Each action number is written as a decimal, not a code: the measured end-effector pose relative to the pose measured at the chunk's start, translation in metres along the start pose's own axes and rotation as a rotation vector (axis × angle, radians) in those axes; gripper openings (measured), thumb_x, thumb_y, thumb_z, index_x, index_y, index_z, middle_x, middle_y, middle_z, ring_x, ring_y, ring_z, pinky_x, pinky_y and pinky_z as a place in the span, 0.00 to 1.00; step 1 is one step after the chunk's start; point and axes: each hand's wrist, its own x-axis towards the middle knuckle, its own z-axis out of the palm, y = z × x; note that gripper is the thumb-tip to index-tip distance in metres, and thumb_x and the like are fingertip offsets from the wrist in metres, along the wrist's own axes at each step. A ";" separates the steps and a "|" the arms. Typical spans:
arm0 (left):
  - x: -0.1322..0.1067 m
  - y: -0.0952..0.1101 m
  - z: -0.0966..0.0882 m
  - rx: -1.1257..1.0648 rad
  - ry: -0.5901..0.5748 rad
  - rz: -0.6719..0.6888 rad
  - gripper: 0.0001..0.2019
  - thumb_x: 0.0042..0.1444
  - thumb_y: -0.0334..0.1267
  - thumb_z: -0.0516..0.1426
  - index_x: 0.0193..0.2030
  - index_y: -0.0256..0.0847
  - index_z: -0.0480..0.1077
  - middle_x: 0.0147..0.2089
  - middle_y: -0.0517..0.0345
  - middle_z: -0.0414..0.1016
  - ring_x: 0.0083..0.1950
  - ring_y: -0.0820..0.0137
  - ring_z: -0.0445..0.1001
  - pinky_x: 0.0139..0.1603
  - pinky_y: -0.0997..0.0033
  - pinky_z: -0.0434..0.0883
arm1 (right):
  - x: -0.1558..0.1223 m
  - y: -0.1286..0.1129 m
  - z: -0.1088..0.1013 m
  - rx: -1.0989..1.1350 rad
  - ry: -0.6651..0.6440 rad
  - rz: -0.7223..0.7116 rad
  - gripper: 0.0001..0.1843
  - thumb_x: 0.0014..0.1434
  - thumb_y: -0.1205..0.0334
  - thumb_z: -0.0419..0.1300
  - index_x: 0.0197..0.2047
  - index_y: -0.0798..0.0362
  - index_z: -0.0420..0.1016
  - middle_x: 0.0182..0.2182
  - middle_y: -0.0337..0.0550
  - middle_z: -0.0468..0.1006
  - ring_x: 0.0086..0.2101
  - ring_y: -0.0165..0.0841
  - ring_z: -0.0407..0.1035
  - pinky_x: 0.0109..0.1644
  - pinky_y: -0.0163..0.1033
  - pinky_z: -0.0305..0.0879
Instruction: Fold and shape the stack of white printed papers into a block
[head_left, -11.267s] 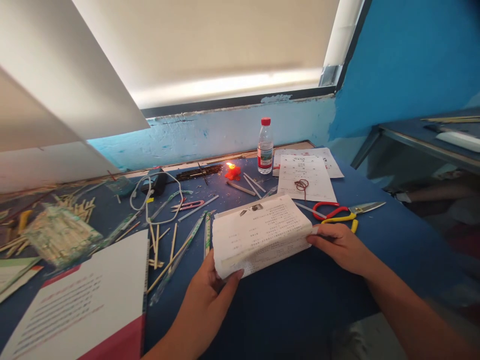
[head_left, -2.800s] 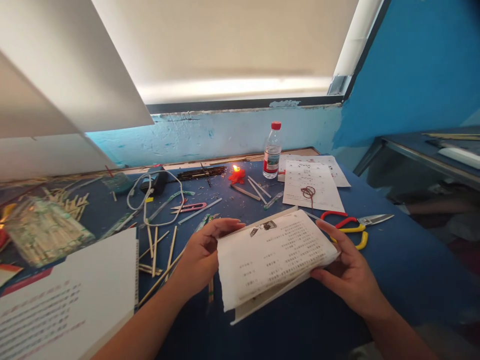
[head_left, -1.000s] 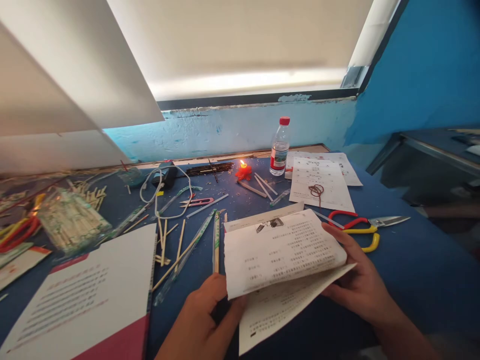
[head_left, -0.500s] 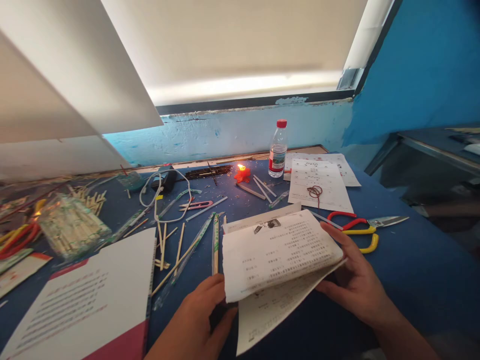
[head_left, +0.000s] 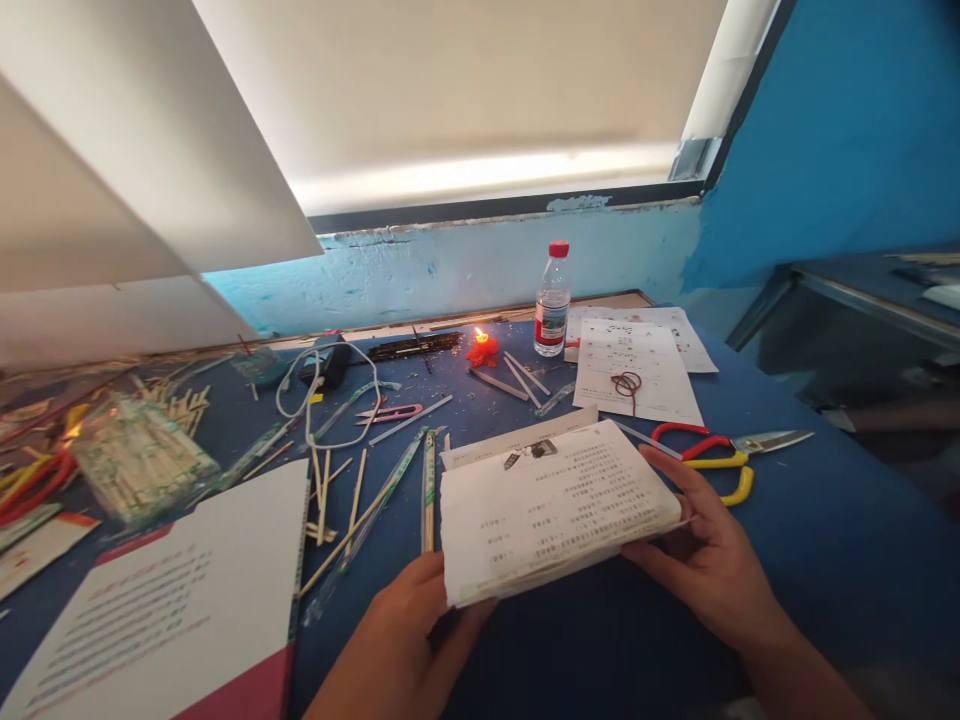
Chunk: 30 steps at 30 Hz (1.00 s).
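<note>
A folded printed sheet of paper (head_left: 551,510) lies low over the blue table (head_left: 795,540), held between both my hands. My left hand (head_left: 409,625) grips its lower left corner, thumb up against the edge. My right hand (head_left: 709,560) holds the right edge, fingers under the fold and thumb on top. The folded layers lie nearly flat together.
Red-and-yellow scissors (head_left: 720,455) lie just beyond my right hand. A lit red candle (head_left: 482,348), a water bottle (head_left: 552,300), printed sheets (head_left: 637,355) with a red loop, chopsticks (head_left: 352,500), a white cable (head_left: 330,395) and a white-and-pink booklet (head_left: 165,610) are spread around.
The lower flap that hung open below the sheet has closed up, so the folded layers now lie together. My hands stayed at the same edges.
</note>
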 end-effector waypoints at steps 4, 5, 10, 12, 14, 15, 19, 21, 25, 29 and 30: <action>-0.004 0.004 0.003 0.021 0.078 -0.049 0.22 0.61 0.39 0.63 0.62 0.59 0.76 0.61 0.58 0.81 0.60 0.59 0.81 0.59 0.62 0.79 | 0.000 0.001 -0.001 -0.016 -0.006 -0.009 0.44 0.55 0.62 0.76 0.70 0.38 0.63 0.54 0.45 0.83 0.51 0.44 0.79 0.56 0.45 0.77; -0.004 0.007 0.005 0.013 0.112 -0.075 0.22 0.59 0.40 0.65 0.61 0.59 0.77 0.61 0.58 0.82 0.60 0.57 0.81 0.59 0.59 0.79 | 0.000 0.001 0.000 -0.021 -0.002 -0.007 0.44 0.55 0.61 0.76 0.70 0.38 0.64 0.55 0.46 0.83 0.51 0.44 0.79 0.55 0.46 0.78; -0.006 0.021 0.017 -0.196 0.250 -0.215 0.15 0.63 0.44 0.63 0.56 0.58 0.81 0.57 0.62 0.85 0.56 0.60 0.84 0.56 0.64 0.81 | -0.001 0.002 -0.002 -0.012 -0.005 -0.013 0.44 0.55 0.61 0.76 0.70 0.38 0.64 0.55 0.45 0.83 0.50 0.44 0.80 0.55 0.46 0.78; -0.006 0.023 0.021 -0.254 0.283 -0.244 0.13 0.64 0.43 0.63 0.53 0.59 0.82 0.55 0.63 0.85 0.55 0.61 0.84 0.55 0.66 0.82 | -0.001 0.002 -0.005 0.003 -0.025 -0.026 0.41 0.57 0.61 0.75 0.70 0.39 0.66 0.54 0.46 0.84 0.50 0.45 0.80 0.55 0.45 0.78; -0.007 0.023 0.022 -0.284 0.298 -0.244 0.12 0.63 0.43 0.64 0.53 0.59 0.83 0.54 0.64 0.86 0.54 0.61 0.85 0.54 0.66 0.82 | 0.000 0.001 -0.007 0.012 -0.033 -0.029 0.37 0.60 0.59 0.72 0.69 0.40 0.67 0.54 0.48 0.84 0.50 0.46 0.80 0.54 0.46 0.79; -0.008 0.023 0.022 -0.294 0.302 -0.245 0.13 0.63 0.43 0.64 0.53 0.59 0.83 0.54 0.64 0.86 0.54 0.61 0.85 0.55 0.65 0.82 | 0.000 0.001 -0.007 0.014 -0.030 -0.027 0.34 0.62 0.58 0.71 0.69 0.41 0.68 0.54 0.49 0.84 0.50 0.47 0.80 0.54 0.47 0.79; -0.008 0.021 0.022 -0.323 0.302 -0.251 0.14 0.63 0.44 0.63 0.55 0.59 0.82 0.56 0.62 0.85 0.54 0.60 0.84 0.56 0.63 0.81 | 0.000 -0.001 -0.009 -0.003 0.001 -0.016 0.30 0.63 0.58 0.70 0.67 0.41 0.72 0.55 0.48 0.84 0.51 0.46 0.80 0.55 0.48 0.78; -0.008 0.020 0.022 -0.327 0.288 -0.247 0.14 0.64 0.44 0.63 0.55 0.59 0.81 0.56 0.61 0.85 0.54 0.60 0.84 0.57 0.62 0.81 | 0.000 -0.001 -0.009 0.006 -0.004 -0.016 0.30 0.62 0.59 0.71 0.67 0.41 0.73 0.52 0.47 0.85 0.50 0.45 0.81 0.56 0.47 0.78; -0.008 0.017 0.022 -0.316 0.268 -0.250 0.14 0.65 0.45 0.62 0.57 0.59 0.80 0.57 0.61 0.85 0.55 0.60 0.84 0.58 0.62 0.80 | 0.001 0.001 -0.010 0.085 -0.047 -0.029 0.28 0.65 0.59 0.69 0.66 0.38 0.73 0.52 0.45 0.86 0.52 0.44 0.80 0.57 0.46 0.77; -0.008 0.015 0.021 -0.293 0.251 -0.239 0.15 0.66 0.44 0.61 0.58 0.58 0.80 0.58 0.59 0.84 0.57 0.59 0.83 0.58 0.61 0.80 | 0.002 -0.001 -0.009 0.142 -0.022 -0.003 0.26 0.66 0.56 0.67 0.66 0.40 0.74 0.51 0.46 0.86 0.53 0.47 0.79 0.58 0.50 0.76; -0.008 0.014 0.021 -0.289 0.247 -0.237 0.15 0.67 0.44 0.60 0.58 0.57 0.80 0.58 0.59 0.84 0.56 0.59 0.83 0.58 0.61 0.80 | 0.003 -0.002 -0.009 0.154 -0.006 0.012 0.26 0.66 0.56 0.67 0.66 0.40 0.74 0.48 0.46 0.87 0.52 0.48 0.79 0.59 0.52 0.75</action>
